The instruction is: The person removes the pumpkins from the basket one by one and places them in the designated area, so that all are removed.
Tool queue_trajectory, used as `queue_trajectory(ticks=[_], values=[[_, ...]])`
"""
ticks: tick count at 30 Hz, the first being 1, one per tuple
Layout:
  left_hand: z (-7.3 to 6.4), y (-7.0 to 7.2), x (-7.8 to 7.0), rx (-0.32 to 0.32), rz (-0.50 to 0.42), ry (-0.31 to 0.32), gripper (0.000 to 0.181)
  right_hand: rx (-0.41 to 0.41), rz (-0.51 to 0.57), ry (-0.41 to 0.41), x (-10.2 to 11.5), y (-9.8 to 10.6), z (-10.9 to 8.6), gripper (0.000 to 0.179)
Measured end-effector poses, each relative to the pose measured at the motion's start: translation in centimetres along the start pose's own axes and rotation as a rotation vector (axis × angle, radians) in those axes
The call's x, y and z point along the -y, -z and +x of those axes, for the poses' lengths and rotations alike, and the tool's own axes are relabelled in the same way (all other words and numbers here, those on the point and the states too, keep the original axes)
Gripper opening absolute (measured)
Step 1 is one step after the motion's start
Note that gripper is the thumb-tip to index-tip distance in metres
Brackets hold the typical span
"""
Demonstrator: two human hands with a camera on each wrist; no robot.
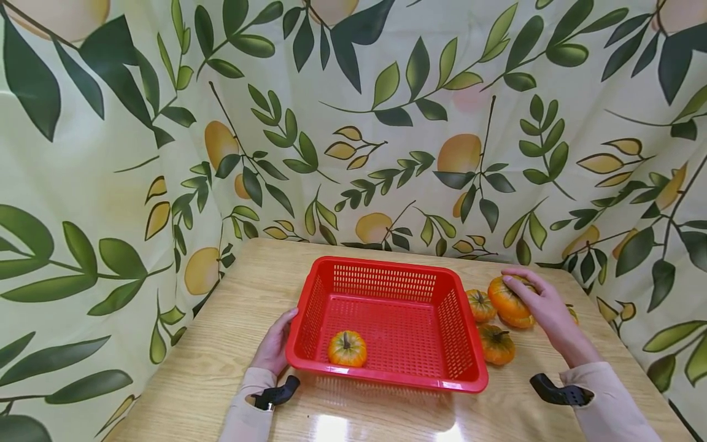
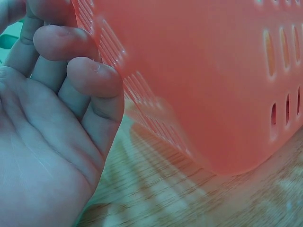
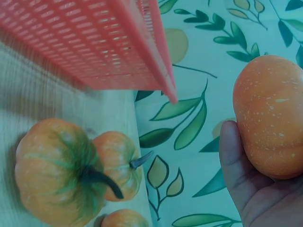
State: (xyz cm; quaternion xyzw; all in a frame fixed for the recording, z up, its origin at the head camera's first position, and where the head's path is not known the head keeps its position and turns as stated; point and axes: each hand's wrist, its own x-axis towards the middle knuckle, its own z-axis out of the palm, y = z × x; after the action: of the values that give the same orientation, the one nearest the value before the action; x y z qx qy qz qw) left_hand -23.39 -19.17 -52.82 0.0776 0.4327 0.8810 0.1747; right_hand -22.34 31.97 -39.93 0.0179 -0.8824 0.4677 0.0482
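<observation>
A red plastic basket (image 1: 386, 376) with slotted walls stands on the table, and one small orange pumpkin (image 1: 347, 348) lies inside at its front left. My left hand (image 1: 273, 345) grips the basket's left side; in the left wrist view its bent fingers (image 2: 94, 78) touch the outer wall. To the right of the basket, my right hand (image 1: 544, 304) holds an orange pumpkin (image 3: 270, 118), raised above the other pumpkins. Nearby on the table lie a greenish-orange pumpkin (image 1: 497, 345) and a smaller one (image 1: 480, 305). Another pumpkin (image 1: 519, 320) is partly hidden under the held one.
The wooden table (image 1: 188, 380) extends to both sides of the basket. A leaf-and-fruit patterned cloth (image 1: 386, 135) hangs behind it and along the sides. A yellowish piece (image 1: 572, 313) shows behind my right wrist. Black straps with mounts (image 1: 558, 393) sit on both wrists.
</observation>
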Motion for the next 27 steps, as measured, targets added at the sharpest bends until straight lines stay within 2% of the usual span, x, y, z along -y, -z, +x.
queue_trajectory(ticks=[6, 11, 16, 27], values=[[-0.1, -0.1, 0.0, 0.017, 0.004, 0.002, 0.034, -0.017, -0.018, -0.056, -0.8, 0.4, -0.4, 0.049], [0.0, -0.1, -0.2, 0.058, -0.01, 0.002, 0.038, -0.031, 0.018, -0.092, -1.5, 0.8, -0.6, 0.041], [0.1, 0.0, -0.3, 0.072, -0.025, 0.01, 0.038, -0.013, 0.067, -0.101, -2.4, 1.3, -1.1, 0.034], [0.0, 0.1, 0.0, 0.073, -0.022, -0.007, 0.033, -0.034, -0.028, -0.187, -4.5, 1.2, -1.4, 0.059]])
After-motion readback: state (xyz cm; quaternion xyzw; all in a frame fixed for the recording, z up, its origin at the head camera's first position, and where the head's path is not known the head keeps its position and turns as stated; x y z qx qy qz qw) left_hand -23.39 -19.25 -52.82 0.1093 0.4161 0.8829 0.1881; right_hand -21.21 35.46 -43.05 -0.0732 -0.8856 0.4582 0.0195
